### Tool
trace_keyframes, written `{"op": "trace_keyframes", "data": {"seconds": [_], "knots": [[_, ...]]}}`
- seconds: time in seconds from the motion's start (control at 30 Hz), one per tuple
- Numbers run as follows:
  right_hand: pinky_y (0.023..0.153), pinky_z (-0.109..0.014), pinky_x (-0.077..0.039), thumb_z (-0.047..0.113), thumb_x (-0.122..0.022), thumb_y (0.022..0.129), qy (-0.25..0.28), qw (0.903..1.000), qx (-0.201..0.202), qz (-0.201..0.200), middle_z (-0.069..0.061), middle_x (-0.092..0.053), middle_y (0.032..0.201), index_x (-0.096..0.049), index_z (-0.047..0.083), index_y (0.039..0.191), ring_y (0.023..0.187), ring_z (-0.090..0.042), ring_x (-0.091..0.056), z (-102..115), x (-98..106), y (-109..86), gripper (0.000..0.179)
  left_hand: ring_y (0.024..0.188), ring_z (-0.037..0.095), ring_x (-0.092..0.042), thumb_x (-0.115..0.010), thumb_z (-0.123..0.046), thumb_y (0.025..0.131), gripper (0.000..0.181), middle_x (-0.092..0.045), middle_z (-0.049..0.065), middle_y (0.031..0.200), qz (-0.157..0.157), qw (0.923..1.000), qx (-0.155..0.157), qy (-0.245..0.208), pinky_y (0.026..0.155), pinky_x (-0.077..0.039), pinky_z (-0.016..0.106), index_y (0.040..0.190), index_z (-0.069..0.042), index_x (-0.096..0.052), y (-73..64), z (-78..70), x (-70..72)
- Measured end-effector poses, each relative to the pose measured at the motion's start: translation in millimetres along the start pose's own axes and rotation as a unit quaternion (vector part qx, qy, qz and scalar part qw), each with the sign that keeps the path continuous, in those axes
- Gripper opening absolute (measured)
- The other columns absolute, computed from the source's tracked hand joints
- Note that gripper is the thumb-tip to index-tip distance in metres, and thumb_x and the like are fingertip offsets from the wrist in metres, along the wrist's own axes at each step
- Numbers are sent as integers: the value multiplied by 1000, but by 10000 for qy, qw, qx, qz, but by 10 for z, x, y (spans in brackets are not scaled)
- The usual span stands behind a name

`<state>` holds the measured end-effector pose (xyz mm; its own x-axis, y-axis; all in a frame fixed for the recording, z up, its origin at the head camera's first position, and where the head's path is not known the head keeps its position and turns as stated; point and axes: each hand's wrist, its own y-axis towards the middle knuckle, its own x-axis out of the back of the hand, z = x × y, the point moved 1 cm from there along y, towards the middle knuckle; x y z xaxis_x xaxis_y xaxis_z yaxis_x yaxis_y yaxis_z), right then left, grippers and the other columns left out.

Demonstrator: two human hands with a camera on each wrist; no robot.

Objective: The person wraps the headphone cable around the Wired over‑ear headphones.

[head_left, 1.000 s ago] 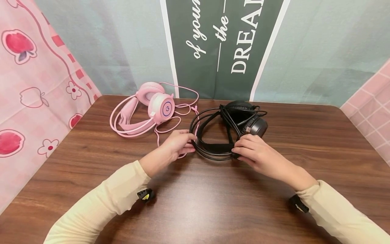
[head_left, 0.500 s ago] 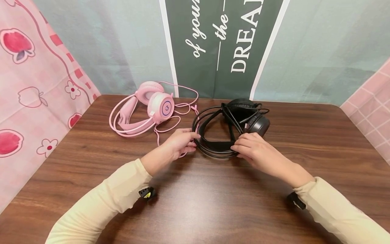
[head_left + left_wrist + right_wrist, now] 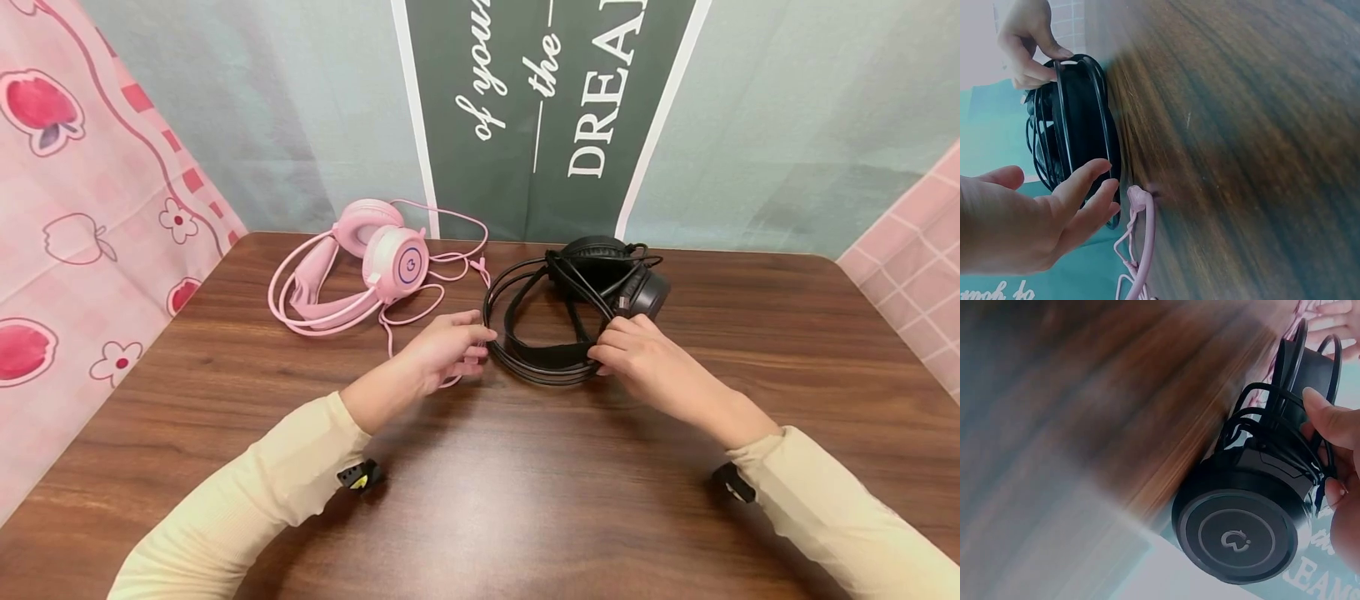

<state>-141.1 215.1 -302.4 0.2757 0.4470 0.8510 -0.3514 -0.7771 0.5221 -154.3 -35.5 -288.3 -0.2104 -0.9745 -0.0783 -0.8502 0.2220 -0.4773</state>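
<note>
A pair of black headphones [image 3: 555, 357] lies on the table, its thin cable bundled around the ear cups and band. My right hand [image 3: 648, 360] grips the headband and cable on the near right side, with the thumb curled over them in the right wrist view. A round ear cup [image 3: 1235, 540] with a logo faces that camera. At the left end of the headband is my left hand [image 3: 442, 354], its fingers spread and fairly straight. In the left wrist view, those fingertips lie close to the band; whether they touch is unclear. A small USB plug [image 3: 623, 303] sticks out near the right fingers.
Pink headphones [image 3: 397, 265] rest at the back left of the wooden table [image 3: 480, 500], their pink cable [image 3: 420, 317] looping towards my left hand. A fabric backdrop [image 3: 300, 125] with lettering hangs behind the table's far edge. Patterned pink cloth [image 3: 90, 208] hangs at the left.
The black headphones have shifted slightly right and away from me, along with my right hand. My left fingers have come off the band and spread. The pink headphones stay put.
</note>
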Motion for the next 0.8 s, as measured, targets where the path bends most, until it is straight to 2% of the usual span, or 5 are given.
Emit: {"op": "trace_keyframes", "data": {"seconds": [0.23, 0.33, 0.43, 0.7, 0.8], "knots": [[59, -34, -31, -1, -73, 59, -108, 9999, -100, -65, -4, -52, 72, -60, 1, 77, 71, -23, -48, -153, 28, -78, 23, 95, 21, -48, -51, -5, 89, 61, -49, 17, 125, -22, 9997, -57, 234, 93, -45, 43, 143, -5, -24, -43, 5, 21], [58, -34, -30, 1, -74, 58, -115, 9997, -190, -97, -4, -52, 71, -60, 1, 76, 70, -24, -48, -241, 49, -129, 23, 105, 26, -49, -50, -5, 89, 60, -47, 21, 128, -24, 9997, -133, 202, 95, -43, 43, 143, -4, -24, -68, 0, 76], [59, -35, -30, 0, -74, 56, -125, 9994, -283, -149, -4, -52, 69, -59, 1, 74, 69, -25, -48, -342, 78, -196, 23, 119, 34, -41, -49, -5, 90, 59, -43, 22, 132, -19, 9996, -258, 109, 98, -40, 46, 143, -2, -24, -107, -12, 154], [56, -38, -30, -6, -77, 52, -320, 9944, -1008, -81, -6, -56, 68, -61, 2, 71, 68, -25, -48, -596, 213, -393, 26, 125, 39, -33, -44, -4, 91, 54, -32, 23, 139, -2, 9983, -499, -312, 102, -34, 49, 142, 0, -24, -215, -68, 426], [59, -41, -31, -6, -77, 52, -373, 9907, -1308, -4, -6, -57, 67, -61, 1, 70, 69, -26, -48, -696, 255, -475, 25, 125, 39, -33, -42, -4, 92, 53, -36, 21, 135, -67, 9974, -567, -447, 103, -32, 49, 141, 1, -24, -254, -97, 515]]}}
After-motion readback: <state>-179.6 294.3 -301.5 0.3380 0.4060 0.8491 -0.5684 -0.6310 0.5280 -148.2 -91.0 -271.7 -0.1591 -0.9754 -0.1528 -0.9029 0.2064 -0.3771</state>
